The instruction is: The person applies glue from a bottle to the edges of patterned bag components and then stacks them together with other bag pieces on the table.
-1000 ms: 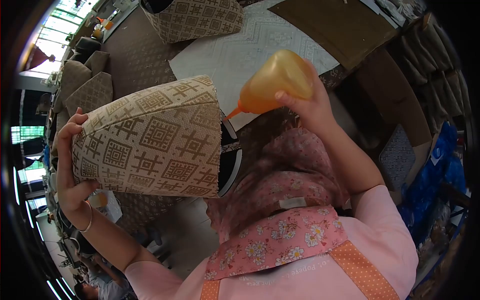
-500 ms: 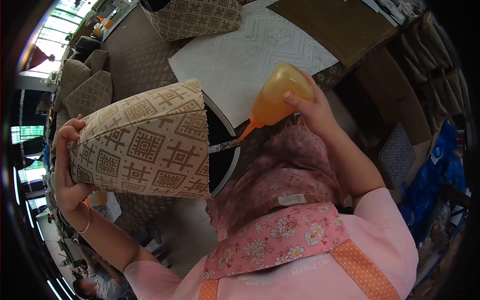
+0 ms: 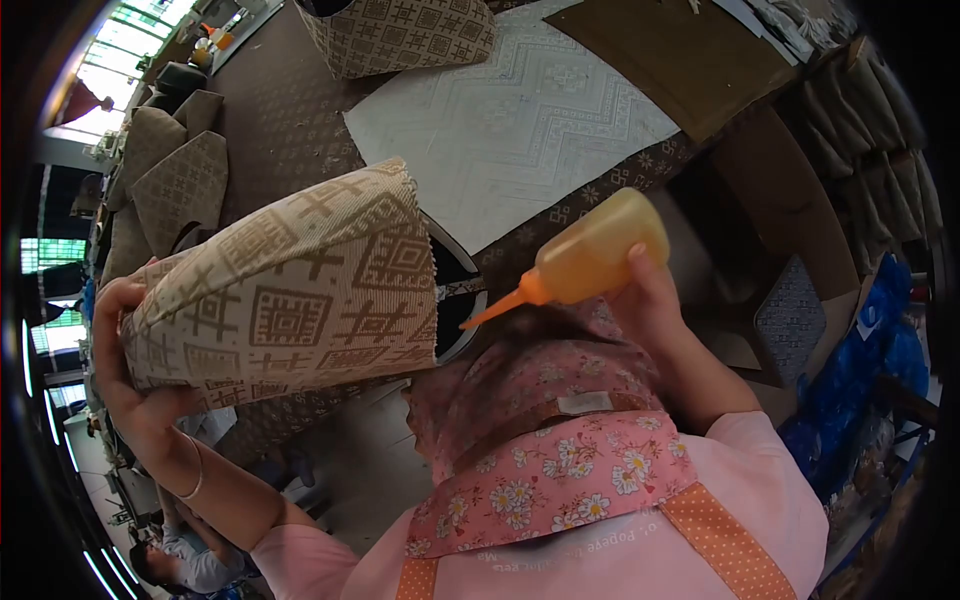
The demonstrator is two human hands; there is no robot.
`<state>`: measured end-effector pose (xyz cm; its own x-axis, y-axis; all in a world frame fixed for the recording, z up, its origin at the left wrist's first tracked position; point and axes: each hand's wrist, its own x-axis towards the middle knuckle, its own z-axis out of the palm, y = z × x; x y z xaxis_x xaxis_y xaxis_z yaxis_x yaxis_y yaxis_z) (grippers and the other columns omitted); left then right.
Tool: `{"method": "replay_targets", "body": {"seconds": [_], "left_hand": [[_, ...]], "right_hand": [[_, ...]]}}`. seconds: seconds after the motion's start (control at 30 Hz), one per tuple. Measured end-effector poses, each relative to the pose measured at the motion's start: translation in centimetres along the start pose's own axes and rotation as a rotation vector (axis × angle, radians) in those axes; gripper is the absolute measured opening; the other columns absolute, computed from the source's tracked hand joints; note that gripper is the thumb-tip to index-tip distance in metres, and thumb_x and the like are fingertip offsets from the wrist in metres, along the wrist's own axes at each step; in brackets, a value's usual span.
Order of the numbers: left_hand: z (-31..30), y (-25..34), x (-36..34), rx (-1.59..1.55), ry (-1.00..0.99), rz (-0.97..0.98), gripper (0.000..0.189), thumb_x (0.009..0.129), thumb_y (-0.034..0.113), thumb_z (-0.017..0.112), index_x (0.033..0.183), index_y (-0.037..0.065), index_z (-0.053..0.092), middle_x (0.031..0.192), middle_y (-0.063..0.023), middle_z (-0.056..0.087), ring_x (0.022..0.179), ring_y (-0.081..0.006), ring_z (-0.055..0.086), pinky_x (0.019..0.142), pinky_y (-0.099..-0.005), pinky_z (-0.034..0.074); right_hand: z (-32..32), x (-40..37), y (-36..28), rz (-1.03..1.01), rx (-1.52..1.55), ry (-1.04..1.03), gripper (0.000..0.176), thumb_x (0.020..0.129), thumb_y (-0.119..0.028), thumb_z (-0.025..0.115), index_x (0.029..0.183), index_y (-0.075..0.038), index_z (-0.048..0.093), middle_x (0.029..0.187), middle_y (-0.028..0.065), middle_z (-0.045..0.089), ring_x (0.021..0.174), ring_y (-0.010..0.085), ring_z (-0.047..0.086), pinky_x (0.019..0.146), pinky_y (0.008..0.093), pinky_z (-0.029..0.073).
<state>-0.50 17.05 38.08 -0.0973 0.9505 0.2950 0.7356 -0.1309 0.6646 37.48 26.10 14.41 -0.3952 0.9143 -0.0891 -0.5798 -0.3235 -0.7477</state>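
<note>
A beige patterned fabric piece [image 3: 290, 290], shaped like an open-ended tube with a dark inside, lies sideways in my left hand [image 3: 135, 370], which grips its far left end. My right hand [image 3: 645, 300] is wrapped round a squeeze bottle [image 3: 610, 245] of orange-yellow liquid. The bottle tilts down to the left, and its orange nozzle tip is at the piece's open right end, near the pale curved rim. Whether the tip touches the rim I cannot tell.
A similar patterned piece [image 3: 400, 35] stands on the brown patterned table cover [image 3: 290, 120], beside a white patterned sheet [image 3: 500, 130]. Brown board [image 3: 680, 60] lies at the upper right. Blue plastic [image 3: 870, 340] is at right. Another person [image 3: 195, 560] is at lower left.
The bottle and my right hand have moved right and down, and the nozzle has dropped lower along the open end. The fabric piece has turned slightly in my left hand.
</note>
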Motion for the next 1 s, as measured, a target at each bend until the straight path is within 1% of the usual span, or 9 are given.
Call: {"method": "replay_targets", "body": {"seconds": [0.1, 0.13, 0.23, 0.3, 0.47, 0.5, 0.57, 0.8, 1.0], "left_hand": [[-0.4, -0.9, -2.4, 0.007, 0.204, 0.184, 0.072, 0.051, 0.017, 0.065, 0.119, 0.001, 0.046, 0.116, -0.0118, 0.049, 0.119, -0.0398, 0.045, 0.101, -0.0459, 0.034], [0.2, -0.8, -3.3, 0.143, 0.226, 0.277, 0.065, 0.063, 0.022, 0.068, 0.12, 0.001, 0.044, 0.115, -0.0122, 0.046, 0.118, -0.0429, 0.044, 0.1, -0.0499, 0.033], [2.4, -4.3, -6.0, 0.263, 0.288, 0.432, 0.063, 0.065, 0.025, 0.071, 0.119, 0.002, 0.046, 0.111, -0.0118, 0.043, 0.119, -0.041, 0.043, 0.101, -0.0505, 0.032], [5.5, -5.3, -8.3, 0.501, 0.246, 0.179, 0.059, 0.067, 0.022, 0.069, 0.118, 0.003, 0.048, 0.107, -0.0112, 0.037, 0.12, -0.0398, 0.04, 0.103, -0.0514, 0.029], [12.2, -10.6, -13.5, 0.454, 0.166, 0.02, 0.059, 0.064, -0.003, 0.06, 0.121, 0.004, 0.048, 0.109, -0.0098, 0.029, 0.122, -0.038, 0.032, 0.102, -0.0488, 0.027], [13.0, -11.7, -14.5, 0.453, 0.168, 0.009, 0.059, 0.064, -0.003, 0.06, 0.121, 0.004, 0.048, 0.109, -0.0098, 0.029, 0.122, -0.038, 0.032, 0.102, -0.0488, 0.027], [14.1, -12.6, -15.8, 0.621, 0.186, -0.015, 0.073, 0.061, -0.004, 0.063, 0.13, 0.003, 0.04, 0.111, -0.0114, 0.027, 0.106, -0.0285, 0.03, 0.093, -0.0374, 0.03], [14.4, -12.5, -14.9, 0.586, 0.258, -0.043, 0.083, 0.065, 0.006, 0.073, 0.135, 0.002, 0.029, 0.116, -0.0122, 0.022, 0.107, -0.0275, 0.026, 0.095, -0.0371, 0.026], [13.7, -11.9, -14.1, 0.577, 0.255, -0.071, 0.087, 0.065, 0.014, 0.077, 0.136, 0.001, 0.027, 0.117, -0.0121, 0.022, 0.111, -0.0273, 0.024, 0.097, -0.0378, 0.024]], "right_hand": [[0.0, 1.1, -1.2, -0.04, 0.218, 0.042, 0.048, 0.091, -0.036, 0.053, 0.126, -0.005, 0.04, 0.119, 0.0097, 0.052, 0.109, 0.0215, 0.053, 0.09, 0.0368, 0.044], [-0.3, 1.5, -1.5, -0.065, 0.244, 0.077, 0.047, 0.092, -0.037, 0.052, 0.125, -0.005, 0.041, 0.12, 0.0101, 0.052, 0.109, 0.0222, 0.053, 0.09, 0.037, 0.045], [-0.9, 2.3, -2.1, -0.101, 0.24, 0.107, 0.046, 0.092, -0.038, 0.051, 0.123, -0.005, 0.043, 0.119, 0.0101, 0.053, 0.108, 0.0228, 0.054, 0.09, 0.0365, 0.045], [-1.1, 2.5, -2.1, -0.107, 0.208, 0.103, 0.046, 0.092, -0.038, 0.051, 0.123, -0.005, 0.044, 0.118, 0.0097, 0.053, 0.108, 0.0226, 0.054, 0.09, 0.0358, 0.045], [-0.2, 3.5, -1.9, -0.307, -0.016, 0.168, 0.053, 0.088, -0.031, 0.06, 0.128, -0.004, 0.038, 0.116, 0.0079, 0.051, 0.105, 0.0194, 0.052, 0.089, 0.0335, 0.043], [-0.5, 3.9, -1.7, -0.298, -0.021, 0.164, 0.053, 0.088, -0.031, 0.06, 0.128, -0.004, 0.038, 0.116, 0.0079, 0.051, 0.105, 0.0194, 0.052, 0.089, 0.0335, 0.043], [-1.6, 5.0, -1.1, -0.462, -0.249, 0.194, 0.062, 0.085, -0.028, 0.066, 0.131, -0.003, 0.032, 0.117, 0.0067, 0.049, 0.105, 0.0174, 0.05, 0.09, 0.0323, 0.042], [-0.8, 7.5, -0.6, -0.548, -0.257, 0.221, 0.07, 0.081, -0.029, 0.07, 0.132, -0.002, 0.029, 0.118, 0.0074, 0.046, 0.109, 0.0167, 0.046, 0.093, 0.0302, 0.039], [-2.6, 8.7, 0.2, -0.664, -0.51, 0.232, 0.075, 0.079, -0.034, 0.072, 0.13, -0.001, 0.03, 0.117, 0.0079, 0.046, 0.108, 0.0174, 0.046, 0.093, 0.0311, 0.038]]}}
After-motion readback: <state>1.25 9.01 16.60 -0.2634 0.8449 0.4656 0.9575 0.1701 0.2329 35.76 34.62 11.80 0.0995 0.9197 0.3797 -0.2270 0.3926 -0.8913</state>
